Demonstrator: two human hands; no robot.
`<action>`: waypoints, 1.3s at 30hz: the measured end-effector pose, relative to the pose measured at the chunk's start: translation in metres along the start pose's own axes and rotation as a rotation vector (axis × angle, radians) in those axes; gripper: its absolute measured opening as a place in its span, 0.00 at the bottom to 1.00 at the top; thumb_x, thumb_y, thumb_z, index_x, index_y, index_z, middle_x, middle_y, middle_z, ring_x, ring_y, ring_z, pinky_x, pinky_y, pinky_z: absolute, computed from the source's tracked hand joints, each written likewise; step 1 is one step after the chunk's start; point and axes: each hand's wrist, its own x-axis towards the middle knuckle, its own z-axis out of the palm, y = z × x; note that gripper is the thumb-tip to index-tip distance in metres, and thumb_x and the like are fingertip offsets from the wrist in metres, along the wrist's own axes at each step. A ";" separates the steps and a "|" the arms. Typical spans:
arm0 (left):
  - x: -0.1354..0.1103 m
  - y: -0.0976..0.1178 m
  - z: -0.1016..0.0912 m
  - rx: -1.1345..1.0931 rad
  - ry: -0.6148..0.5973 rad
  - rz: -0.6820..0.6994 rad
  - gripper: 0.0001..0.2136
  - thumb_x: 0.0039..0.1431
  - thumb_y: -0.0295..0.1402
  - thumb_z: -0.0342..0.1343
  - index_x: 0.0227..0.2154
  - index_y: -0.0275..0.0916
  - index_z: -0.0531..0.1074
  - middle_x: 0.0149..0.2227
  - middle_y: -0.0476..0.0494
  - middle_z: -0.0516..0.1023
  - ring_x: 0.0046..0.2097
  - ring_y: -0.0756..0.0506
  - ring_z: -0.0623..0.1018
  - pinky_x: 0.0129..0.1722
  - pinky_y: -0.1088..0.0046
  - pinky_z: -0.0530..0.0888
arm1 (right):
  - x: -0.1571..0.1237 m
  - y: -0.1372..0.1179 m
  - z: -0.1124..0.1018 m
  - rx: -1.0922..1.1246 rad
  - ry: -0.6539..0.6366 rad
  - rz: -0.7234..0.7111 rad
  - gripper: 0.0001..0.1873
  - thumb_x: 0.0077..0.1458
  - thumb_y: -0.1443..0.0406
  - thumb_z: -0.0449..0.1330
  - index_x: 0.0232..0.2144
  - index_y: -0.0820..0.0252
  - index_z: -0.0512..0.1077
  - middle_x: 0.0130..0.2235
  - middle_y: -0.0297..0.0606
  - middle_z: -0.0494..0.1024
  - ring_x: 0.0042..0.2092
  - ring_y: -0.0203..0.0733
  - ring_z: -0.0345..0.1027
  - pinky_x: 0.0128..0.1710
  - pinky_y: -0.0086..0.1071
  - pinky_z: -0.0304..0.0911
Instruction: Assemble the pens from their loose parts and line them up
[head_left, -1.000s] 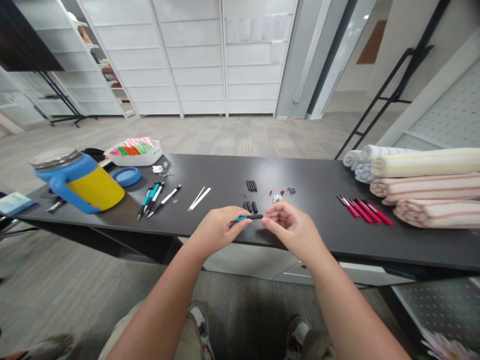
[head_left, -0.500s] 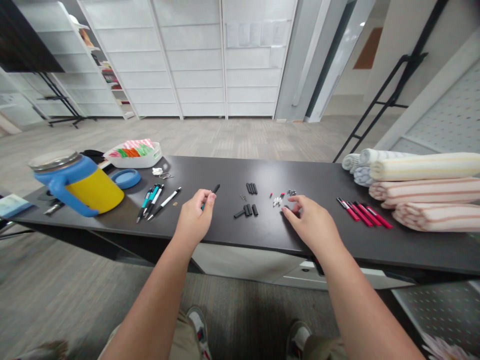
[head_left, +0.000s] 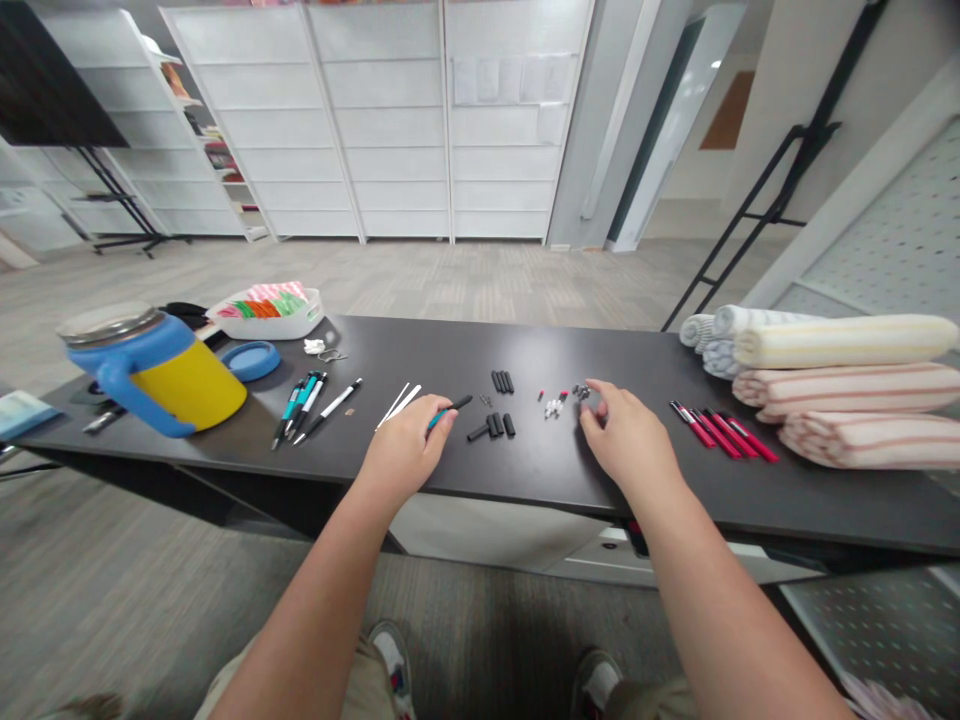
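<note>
My left hand (head_left: 405,445) is closed on a teal pen barrel (head_left: 452,408) with a black end pointing right. Slim white sticks (head_left: 401,400) lie just beyond it, partly covered by its fingers. My right hand (head_left: 626,430) hovers at a small cluster of dark metallic pieces (head_left: 580,391), thumb and index finger apart. Tiny white pieces (head_left: 553,408) and a few small red ones (head_left: 563,395) are left of those fingertips. Between the hands lie short black tubes (head_left: 502,381), more black tubes (head_left: 495,425) and small springs (head_left: 486,400).
Assembled pens (head_left: 304,400) and a blue-and-yellow mug (head_left: 176,375) lie on the left of the dark table (head_left: 420,345). A white basket (head_left: 281,325) of wrapped items stands behind. Red pen barrels (head_left: 724,430) and rolled towels (head_left: 855,385) are on the right.
My left hand has moved right with the teal barrel, uncovering the white sticks. My right hand has shifted slightly up to the metallic pieces.
</note>
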 end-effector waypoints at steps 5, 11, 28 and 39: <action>0.000 0.000 0.001 0.010 -0.007 -0.008 0.13 0.76 0.42 0.48 0.47 0.42 0.75 0.46 0.43 0.84 0.47 0.41 0.83 0.47 0.65 0.75 | -0.002 -0.003 0.000 -0.061 -0.018 0.003 0.22 0.67 0.62 0.56 0.59 0.58 0.77 0.46 0.46 0.80 0.41 0.50 0.76 0.39 0.38 0.66; 0.000 0.001 0.000 0.023 -0.013 0.005 0.12 0.76 0.41 0.49 0.46 0.42 0.75 0.44 0.43 0.83 0.45 0.41 0.82 0.45 0.66 0.75 | -0.003 -0.003 0.000 -0.059 -0.004 0.001 0.18 0.67 0.62 0.56 0.54 0.58 0.79 0.43 0.45 0.80 0.39 0.48 0.75 0.36 0.37 0.64; -0.002 0.001 0.001 0.030 -0.035 0.147 0.11 0.74 0.41 0.53 0.48 0.43 0.77 0.45 0.42 0.83 0.48 0.41 0.82 0.49 0.65 0.75 | -0.002 0.001 0.003 -0.008 -0.039 0.127 0.08 0.64 0.61 0.60 0.39 0.56 0.79 0.37 0.42 0.84 0.37 0.50 0.77 0.35 0.37 0.61; -0.003 0.004 -0.002 -0.039 -0.049 0.302 0.09 0.74 0.38 0.55 0.48 0.43 0.78 0.45 0.42 0.84 0.47 0.43 0.81 0.50 0.64 0.76 | -0.018 -0.005 -0.006 0.694 -0.104 0.237 0.20 0.60 0.47 0.66 0.39 0.57 0.81 0.33 0.40 0.84 0.32 0.46 0.76 0.33 0.36 0.67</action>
